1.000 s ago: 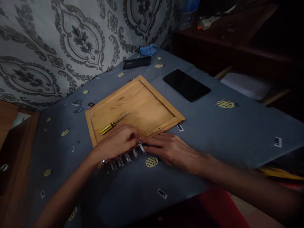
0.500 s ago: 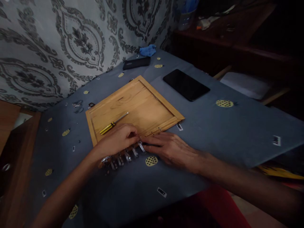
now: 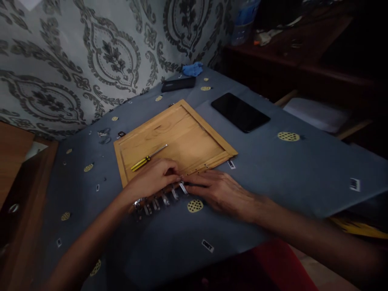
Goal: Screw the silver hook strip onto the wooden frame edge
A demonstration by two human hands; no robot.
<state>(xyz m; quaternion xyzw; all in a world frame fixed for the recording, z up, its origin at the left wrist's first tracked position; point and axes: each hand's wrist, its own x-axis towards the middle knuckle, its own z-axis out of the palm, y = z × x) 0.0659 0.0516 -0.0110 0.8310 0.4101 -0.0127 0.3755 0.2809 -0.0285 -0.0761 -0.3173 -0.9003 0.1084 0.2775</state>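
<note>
A framed wooden board (image 3: 194, 131) lies on the table, with a row of metal hooks (image 3: 165, 199) along its near edge. My left hand (image 3: 156, 176) reaches over that edge, thumb and fingertips pinched by the rightmost hook (image 3: 183, 188). Whatever sits in the pinch is too small to make out. From the other side my right hand (image 3: 218, 192) rests with fingers stretched out, its fingertips at the same hook and the board's edge. Small dark holes dot the edge just beyond them. A yellow-handled screwdriver (image 3: 148, 157) lies on the board behind my left hand.
A black phone (image 3: 241, 112) lies right of the board. Toward the wall are a dark case (image 3: 178, 84), a blue crumpled cloth (image 3: 193, 69) and a clear plastic scrap (image 3: 104, 135). A water bottle (image 3: 244, 22) stands on the brown furniture at the back.
The whole view has shifted slightly, so everything appears a little lower and to the right. Both hands keep nearly the same pose at the rightmost hook.
</note>
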